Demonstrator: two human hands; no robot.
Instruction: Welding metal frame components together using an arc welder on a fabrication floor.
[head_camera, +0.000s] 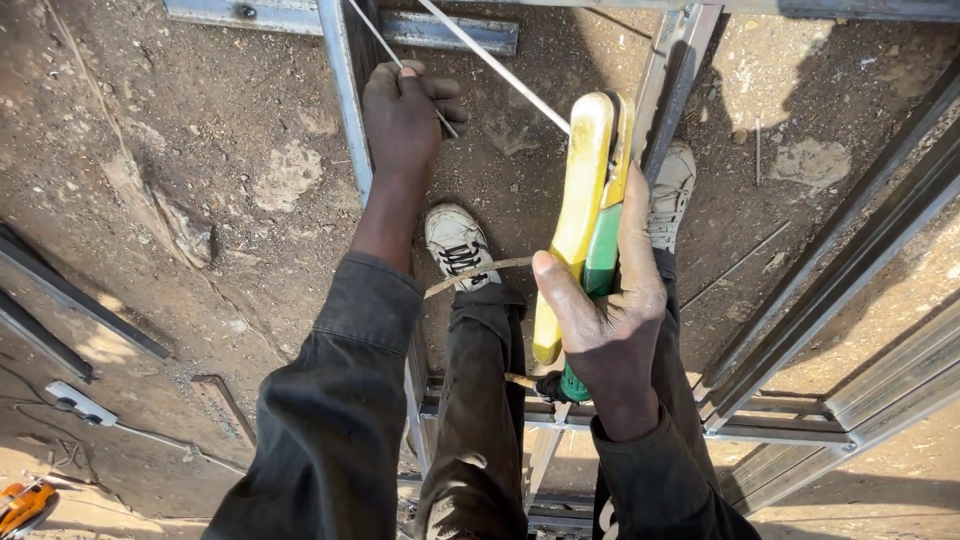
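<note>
- The right hand (605, 320) is clamped around the yellow and green plastic handles of a long cutting tool (588, 215), long axis running up-frame, its head meeting a thin pale metal rod (495, 65).
- The left hand (403, 120) is closed on that smooth rod, which slants diagonally.
- Grey metal frame bars (345, 90) lie on rough brown dirt (200, 150) below.

Thin rod (500, 70) cut off at top edge.
</note>
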